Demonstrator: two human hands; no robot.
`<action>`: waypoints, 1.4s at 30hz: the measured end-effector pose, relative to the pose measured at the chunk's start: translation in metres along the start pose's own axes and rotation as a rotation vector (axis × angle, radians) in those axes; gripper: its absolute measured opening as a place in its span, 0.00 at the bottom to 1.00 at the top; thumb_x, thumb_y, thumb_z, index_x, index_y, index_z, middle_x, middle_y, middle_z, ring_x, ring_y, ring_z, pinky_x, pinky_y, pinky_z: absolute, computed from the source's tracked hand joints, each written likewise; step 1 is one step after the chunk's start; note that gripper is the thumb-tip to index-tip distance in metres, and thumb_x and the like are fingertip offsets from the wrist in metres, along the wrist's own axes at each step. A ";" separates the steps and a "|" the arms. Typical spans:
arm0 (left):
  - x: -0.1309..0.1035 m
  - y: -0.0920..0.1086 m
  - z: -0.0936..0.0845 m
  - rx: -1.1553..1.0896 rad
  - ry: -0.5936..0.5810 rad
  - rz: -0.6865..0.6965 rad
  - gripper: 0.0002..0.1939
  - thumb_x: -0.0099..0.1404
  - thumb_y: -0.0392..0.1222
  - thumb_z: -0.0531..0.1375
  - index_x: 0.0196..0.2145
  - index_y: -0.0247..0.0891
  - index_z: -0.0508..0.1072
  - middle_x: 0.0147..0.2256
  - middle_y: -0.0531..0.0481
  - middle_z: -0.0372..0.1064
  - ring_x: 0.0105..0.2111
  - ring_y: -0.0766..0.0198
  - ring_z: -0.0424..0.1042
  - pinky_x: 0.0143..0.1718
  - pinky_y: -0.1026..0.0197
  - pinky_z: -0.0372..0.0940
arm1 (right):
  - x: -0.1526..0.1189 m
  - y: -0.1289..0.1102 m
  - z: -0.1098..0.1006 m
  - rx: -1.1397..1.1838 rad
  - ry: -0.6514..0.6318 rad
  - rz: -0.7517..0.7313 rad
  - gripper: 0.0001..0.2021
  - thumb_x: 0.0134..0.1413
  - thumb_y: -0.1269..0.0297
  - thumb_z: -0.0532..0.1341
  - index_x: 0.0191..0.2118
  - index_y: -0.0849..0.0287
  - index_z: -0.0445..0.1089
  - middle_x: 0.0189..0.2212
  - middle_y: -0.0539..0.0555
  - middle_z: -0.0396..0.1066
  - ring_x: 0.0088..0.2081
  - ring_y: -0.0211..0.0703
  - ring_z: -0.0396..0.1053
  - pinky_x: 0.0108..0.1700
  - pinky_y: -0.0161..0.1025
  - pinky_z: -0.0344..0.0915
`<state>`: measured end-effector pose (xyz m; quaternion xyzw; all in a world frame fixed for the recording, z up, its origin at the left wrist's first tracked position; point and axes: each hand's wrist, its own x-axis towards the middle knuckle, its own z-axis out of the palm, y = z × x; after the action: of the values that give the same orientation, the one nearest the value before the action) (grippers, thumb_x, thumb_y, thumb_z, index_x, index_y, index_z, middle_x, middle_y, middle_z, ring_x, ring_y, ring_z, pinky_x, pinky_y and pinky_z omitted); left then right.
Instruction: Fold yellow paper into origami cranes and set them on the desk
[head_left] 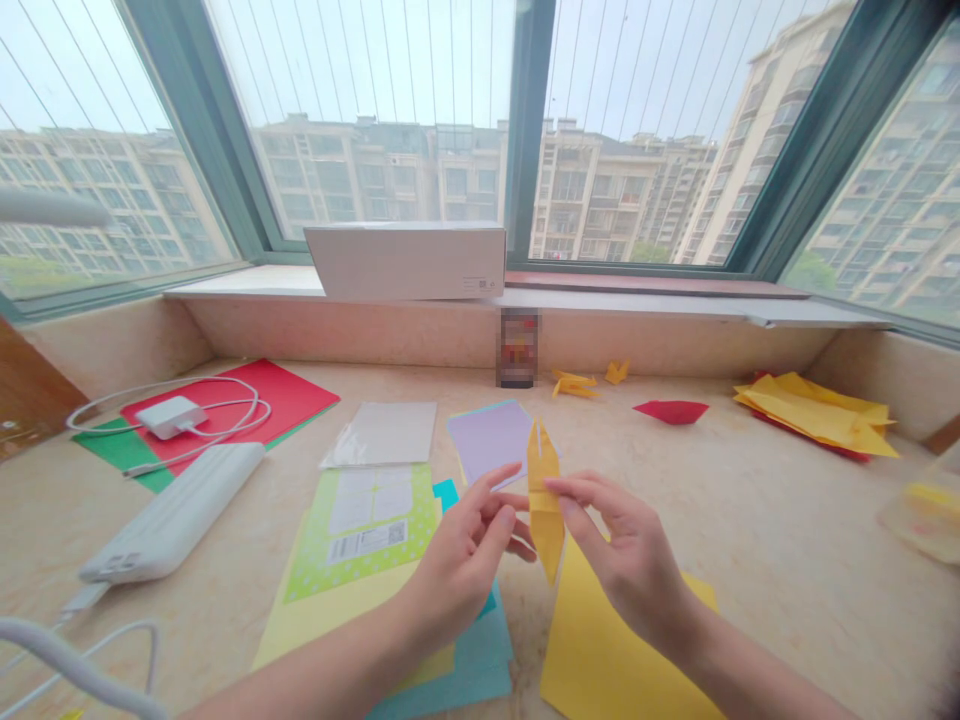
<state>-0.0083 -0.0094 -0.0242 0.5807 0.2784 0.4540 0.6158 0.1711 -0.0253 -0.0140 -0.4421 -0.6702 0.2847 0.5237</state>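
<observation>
A narrow folded yellow paper (546, 535), pointed at both ends and split at the top, stands upright between my hands. My right hand (626, 550) pinches its right edge between thumb and fingers. On the other side, my left hand (472, 545) has its fingers apart, with fingertips against or just behind the paper's left edge. Beneath my right hand lies a flat yellow sheet (592, 640). Under my left forearm are pale yellow and blue sheets (457, 690) and a green dotted paper pack (307, 570).
Purple paper (491, 435), red paper (277, 390) with a white charger (171, 416), and a power strip (180, 510) lie around. Farther back are folded yellow pieces (574, 384), a red folded piece (673, 411), a yellow stack (814, 410) and a white box (405, 262).
</observation>
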 end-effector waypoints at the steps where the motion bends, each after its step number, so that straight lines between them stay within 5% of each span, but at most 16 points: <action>1: 0.000 0.000 -0.002 0.015 0.010 0.046 0.24 0.69 0.46 0.57 0.61 0.44 0.61 0.47 0.41 0.72 0.38 0.60 0.74 0.40 0.57 0.70 | 0.001 -0.001 -0.001 0.002 -0.025 -0.005 0.11 0.63 0.63 0.57 0.45 0.52 0.76 0.40 0.56 0.75 0.42 0.48 0.72 0.44 0.45 0.69; 7: 0.002 0.003 -0.009 0.203 -0.021 0.169 0.13 0.69 0.42 0.57 0.49 0.41 0.73 0.50 0.41 0.69 0.49 0.55 0.70 0.47 0.57 0.66 | 0.002 -0.002 -0.002 0.006 -0.218 -0.006 0.15 0.63 0.64 0.57 0.53 0.51 0.73 0.38 0.54 0.74 0.39 0.46 0.70 0.45 0.45 0.68; 13: 0.005 0.001 -0.011 0.200 0.084 0.094 0.13 0.66 0.50 0.61 0.39 0.36 0.74 0.36 0.46 0.73 0.36 0.60 0.72 0.37 0.61 0.66 | 0.003 -0.002 -0.002 0.023 -0.262 -0.025 0.12 0.61 0.62 0.60 0.49 0.51 0.75 0.39 0.53 0.73 0.38 0.43 0.69 0.44 0.42 0.67; 20: 0.003 -0.002 -0.011 0.224 0.111 0.117 0.13 0.64 0.49 0.62 0.32 0.36 0.75 0.31 0.48 0.70 0.33 0.62 0.70 0.35 0.63 0.65 | -0.002 0.001 0.009 0.129 -0.156 0.105 0.11 0.62 0.56 0.59 0.35 0.55 0.75 0.36 0.54 0.74 0.41 0.46 0.70 0.44 0.42 0.65; 23: 0.003 -0.002 -0.010 0.228 0.112 0.117 0.14 0.65 0.49 0.61 0.31 0.35 0.73 0.29 0.50 0.68 0.30 0.65 0.67 0.32 0.65 0.62 | -0.004 0.001 0.013 0.210 -0.098 0.171 0.09 0.61 0.56 0.61 0.36 0.55 0.72 0.35 0.53 0.74 0.40 0.45 0.70 0.44 0.42 0.65; 26: 0.003 0.000 -0.007 0.192 0.128 0.110 0.11 0.66 0.47 0.61 0.40 0.38 0.72 0.29 0.52 0.68 0.30 0.67 0.66 0.32 0.66 0.61 | -0.005 0.004 0.017 0.315 -0.002 0.212 0.10 0.58 0.57 0.64 0.41 0.53 0.65 0.32 0.50 0.73 0.37 0.43 0.69 0.41 0.40 0.64; 30: 0.001 0.003 -0.001 0.114 0.155 0.096 0.25 0.67 0.44 0.61 0.58 0.45 0.57 0.29 0.56 0.65 0.29 0.68 0.65 0.33 0.67 0.60 | -0.004 0.008 0.019 0.427 0.016 0.232 0.14 0.57 0.58 0.65 0.42 0.52 0.59 0.29 0.47 0.71 0.34 0.40 0.68 0.40 0.38 0.63; 36: -0.004 0.001 0.001 0.236 0.091 0.125 0.16 0.68 0.46 0.58 0.52 0.46 0.60 0.30 0.56 0.62 0.30 0.68 0.64 0.35 0.65 0.62 | -0.002 0.008 0.021 0.486 -0.053 0.300 0.15 0.59 0.55 0.62 0.48 0.53 0.63 0.31 0.48 0.71 0.36 0.41 0.70 0.42 0.40 0.64; 42: -0.003 0.002 0.001 0.257 0.101 0.074 0.21 0.68 0.48 0.58 0.55 0.43 0.57 0.29 0.55 0.66 0.29 0.67 0.66 0.34 0.65 0.61 | -0.002 0.006 0.019 0.300 -0.032 0.300 0.16 0.54 0.55 0.66 0.45 0.56 0.71 0.29 0.51 0.72 0.35 0.44 0.69 0.41 0.42 0.65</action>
<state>-0.0090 -0.0125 -0.0222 0.6411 0.3433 0.4656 0.5043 0.1546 -0.0227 -0.0250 -0.4495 -0.5550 0.4630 0.5249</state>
